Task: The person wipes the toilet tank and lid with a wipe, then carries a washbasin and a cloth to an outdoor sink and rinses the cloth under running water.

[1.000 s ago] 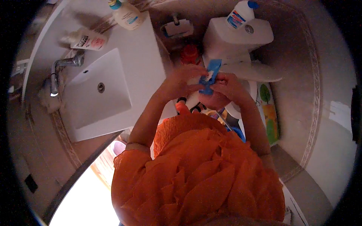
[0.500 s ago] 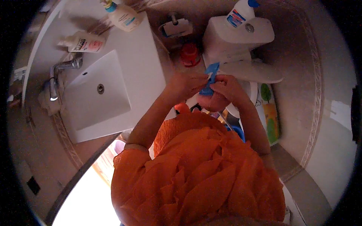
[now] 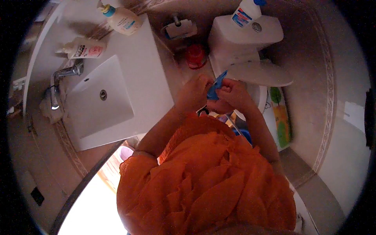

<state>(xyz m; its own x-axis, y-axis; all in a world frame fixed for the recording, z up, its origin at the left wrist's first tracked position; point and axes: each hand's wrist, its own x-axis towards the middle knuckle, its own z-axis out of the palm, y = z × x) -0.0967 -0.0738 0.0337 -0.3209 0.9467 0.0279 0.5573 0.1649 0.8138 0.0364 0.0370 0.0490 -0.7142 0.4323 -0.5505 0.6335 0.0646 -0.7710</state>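
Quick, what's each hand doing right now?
Left hand: closed, fingers pinching the small blue packet.
Right hand: closed, holding the same packet from the other side.

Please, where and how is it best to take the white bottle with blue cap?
Grip the white bottle around its labelled body, probably from the front: it appears upright on the toilet tank, wall behind, blue cap on top. The right hand looks nearer, but holds the blue packet.
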